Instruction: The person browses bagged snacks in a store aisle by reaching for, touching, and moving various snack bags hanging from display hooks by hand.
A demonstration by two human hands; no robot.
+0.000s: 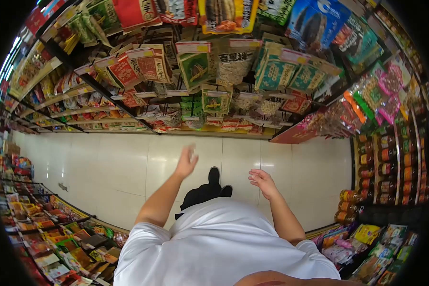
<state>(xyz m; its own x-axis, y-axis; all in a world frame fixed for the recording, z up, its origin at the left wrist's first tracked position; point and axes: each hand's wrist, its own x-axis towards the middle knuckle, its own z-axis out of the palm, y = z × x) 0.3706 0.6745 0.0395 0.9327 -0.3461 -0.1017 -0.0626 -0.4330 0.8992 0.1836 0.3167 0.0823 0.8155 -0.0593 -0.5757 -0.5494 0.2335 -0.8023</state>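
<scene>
My left hand (187, 162) is held out over the tiled floor, left of my black shoes (214, 176). Its fingers are slightly blurred but look apart, and nothing shows in them. To the right of the shoes, my right hand (263, 182) hangs in the air with its fingers spread and a bare palm. Neither hand touches the shelves. Beyond them, a rack holds hanging snack packets, among them a green packet (194, 69), teal packets (275, 66) and a yellow packet (228, 15).
Pale floor tiles (114, 162) run between the shelves. Bottles and jars (387, 169) stand on shelving at the right. Packets fill a display (71, 243) at the lower left and a bin (367, 236) at the lower right. A red box (298, 133) juts out below the rack.
</scene>
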